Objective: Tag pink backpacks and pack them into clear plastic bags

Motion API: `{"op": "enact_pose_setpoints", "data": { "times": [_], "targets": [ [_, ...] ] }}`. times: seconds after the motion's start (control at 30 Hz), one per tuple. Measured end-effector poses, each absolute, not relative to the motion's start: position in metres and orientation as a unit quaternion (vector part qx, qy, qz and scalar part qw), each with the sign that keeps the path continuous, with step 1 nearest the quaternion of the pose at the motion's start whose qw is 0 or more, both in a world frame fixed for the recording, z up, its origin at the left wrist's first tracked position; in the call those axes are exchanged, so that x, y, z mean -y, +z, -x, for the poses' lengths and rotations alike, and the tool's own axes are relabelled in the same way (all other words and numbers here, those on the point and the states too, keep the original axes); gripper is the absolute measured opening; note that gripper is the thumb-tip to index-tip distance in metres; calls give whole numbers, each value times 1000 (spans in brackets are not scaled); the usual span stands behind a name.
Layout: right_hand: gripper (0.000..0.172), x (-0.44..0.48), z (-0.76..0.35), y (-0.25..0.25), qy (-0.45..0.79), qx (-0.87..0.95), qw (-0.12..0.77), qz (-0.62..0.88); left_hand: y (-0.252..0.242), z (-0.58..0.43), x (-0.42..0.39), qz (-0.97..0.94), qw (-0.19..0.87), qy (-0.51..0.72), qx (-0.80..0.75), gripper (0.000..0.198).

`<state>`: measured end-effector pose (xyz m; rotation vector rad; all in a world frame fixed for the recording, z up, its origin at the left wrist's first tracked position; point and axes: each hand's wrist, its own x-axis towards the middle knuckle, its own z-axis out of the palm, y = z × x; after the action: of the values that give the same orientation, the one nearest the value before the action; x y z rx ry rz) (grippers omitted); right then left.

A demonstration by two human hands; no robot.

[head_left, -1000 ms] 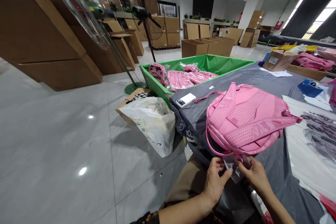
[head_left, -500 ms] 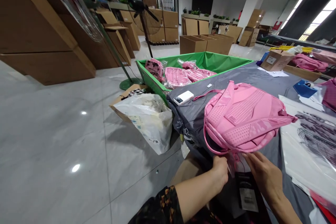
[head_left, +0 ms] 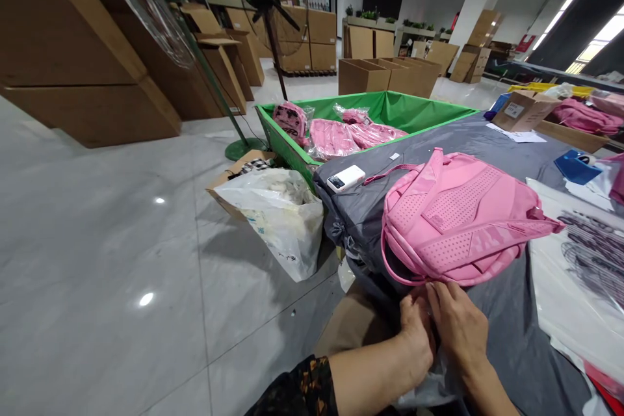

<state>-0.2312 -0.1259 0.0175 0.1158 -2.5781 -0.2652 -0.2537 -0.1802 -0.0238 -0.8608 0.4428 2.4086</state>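
Note:
A pink backpack (head_left: 463, 214) lies with its straps upward on a grey cloth-covered table (head_left: 502, 312). Just below its near edge, my left hand (head_left: 417, 325) and my right hand (head_left: 458, 322) are close together with fingers closed. What they pinch between them is hidden by the fingers and the bag's edge. Clear plastic (head_left: 431, 383) shows beneath my wrists. A white device with a dark display (head_left: 346, 179) rests on the table left of the bag.
Behind the table a green bin (head_left: 419, 114) holds pink bags in plastic. A white plastic sack (head_left: 283, 214) stands at the table's left. Printed white sheets (head_left: 560, 292) lie on the right. A green fan stand (head_left: 238, 148) is on the floor.
My right hand has moved left and now meets my left hand under the backpack's edge. The black item with a clear packet below the bag is no longer visible. The view has shifted slightly.

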Motion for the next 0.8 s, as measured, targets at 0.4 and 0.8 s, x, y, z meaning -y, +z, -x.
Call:
{"op": "enact_pose_setpoints", "data": {
  "times": [0.4,0.8],
  "targets": [
    [30,117,207,0,-38,966,240,-94,-18,255,204,223,271,887,-299,40],
    [27,115,212,4,16,962,265,-68,-35,256,193,186,203,896,-349,23]
  ]
}}
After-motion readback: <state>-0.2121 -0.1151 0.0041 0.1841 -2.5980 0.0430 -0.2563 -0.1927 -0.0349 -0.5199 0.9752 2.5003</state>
